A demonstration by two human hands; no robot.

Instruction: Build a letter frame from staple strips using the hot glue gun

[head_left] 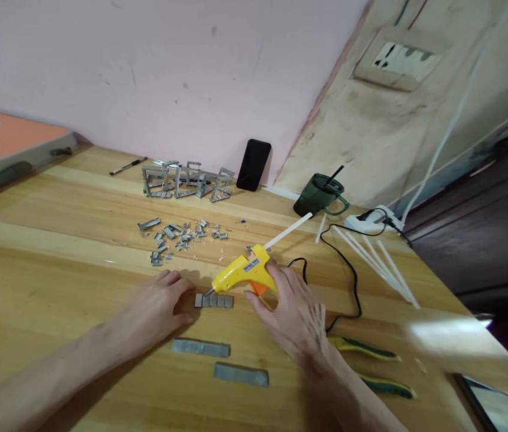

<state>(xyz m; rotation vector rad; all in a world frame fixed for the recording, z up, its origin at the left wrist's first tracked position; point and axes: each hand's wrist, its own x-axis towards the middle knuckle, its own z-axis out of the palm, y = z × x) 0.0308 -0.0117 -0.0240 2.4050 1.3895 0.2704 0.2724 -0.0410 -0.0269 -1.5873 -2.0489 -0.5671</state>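
Note:
My right hand (294, 312) grips a yellow glue gun (238, 271) by its handle, near the orange trigger. A white glue stick (287, 231) juts from the gun's back. The gun's metal nozzle points down at the left part of a short row of small grey metal pieces (218, 301); whether it touches them I cannot tell. Beside that row's left end is my left hand (159, 303), thumb and fingers curved and apart. Two longer grey metal strips, an upper one (200, 347) and a lower one (241, 374), lie closer to me.
Loose metal bits (177, 234) are scattered beyond my hands. Behind them stand small metal frames (186, 181), a phone (254, 165) and a dark mug (319, 195). A black cord (358, 288), glue sticks (377, 264) and green-and-yellow pliers handles (371, 349) lie at right.

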